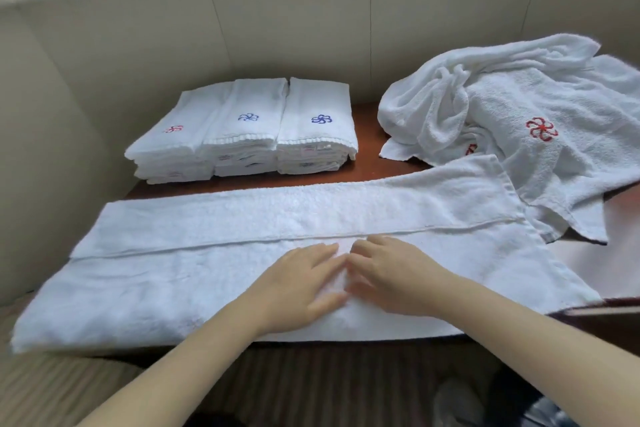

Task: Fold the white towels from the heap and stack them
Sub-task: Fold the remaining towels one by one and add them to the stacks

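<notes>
Pressing flat with left hand (304, 282) and right hand (391, 274), each grip laid straight, holding nothing, to smooth the half-folded towel (207, 270) on the near worktop (367, 135) (heap (502, 107) far right, stacks (242, 128) far left).

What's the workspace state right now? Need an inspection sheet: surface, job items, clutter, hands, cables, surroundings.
Surface: dark brown table, largely covered by towels.
Job's things: spread towel lies lengthwise across the near side, one long edge folded over; heap of unfolded towels at far right, with a red emblem showing; three stacks of folded towels side by side at far left.
Clutter: nothing seen.
Hands: left hand and right hand rest flat on the spread towel's middle, fingertips close together, slightly blurred.
Cables: nothing seen.
Surroundings: beige wall behind; striped brown surface below the near edge.
</notes>
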`<state>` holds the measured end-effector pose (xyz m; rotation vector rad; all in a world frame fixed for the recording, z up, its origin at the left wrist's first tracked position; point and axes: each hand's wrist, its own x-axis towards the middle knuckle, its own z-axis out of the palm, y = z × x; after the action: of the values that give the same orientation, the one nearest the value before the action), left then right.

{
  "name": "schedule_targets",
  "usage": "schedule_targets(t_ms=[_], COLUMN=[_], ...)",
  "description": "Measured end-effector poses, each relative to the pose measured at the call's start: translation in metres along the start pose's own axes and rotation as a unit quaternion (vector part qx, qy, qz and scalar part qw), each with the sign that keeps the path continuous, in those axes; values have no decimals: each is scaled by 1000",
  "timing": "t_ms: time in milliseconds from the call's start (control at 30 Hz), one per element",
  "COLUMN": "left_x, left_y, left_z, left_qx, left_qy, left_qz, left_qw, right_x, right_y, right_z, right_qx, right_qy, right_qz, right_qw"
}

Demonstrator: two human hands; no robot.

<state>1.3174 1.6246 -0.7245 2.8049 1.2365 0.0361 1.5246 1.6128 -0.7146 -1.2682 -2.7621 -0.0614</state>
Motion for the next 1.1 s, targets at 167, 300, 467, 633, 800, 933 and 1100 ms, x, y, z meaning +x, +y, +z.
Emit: schedule_targets(t_ms=[167,300,467,633,800,933,1100], left_x=[-62,-83,-89,-95,-104,-98,-97], left_y=[-18,-31,-40,-85,-155,-188,-214], left_z=[11,23,15,-24,-33,-28,-28], left_qx=[101,156,132,71,7,40,17], left_qy=[33,167,338,266,152,172,271], left_qz=[-17,66,54,-233,-415,-502,-615], left_qw=[994,971,930,933,897,847,740], right_x=[-20,-11,15,42,75,105,125], right_y=[-27,-46,-43,-9,17,26,50], right_z=[11,22,-1,-15,-13,-6,12], right_qx=[-72,-153,0,-40,-34,-21,-18], right_qy=[-5,-12,6,24,20,95,94], right_qz=[-65,-105,-23,146,243,288,349], right_qw=[995,983,1000,988,969,953,932])
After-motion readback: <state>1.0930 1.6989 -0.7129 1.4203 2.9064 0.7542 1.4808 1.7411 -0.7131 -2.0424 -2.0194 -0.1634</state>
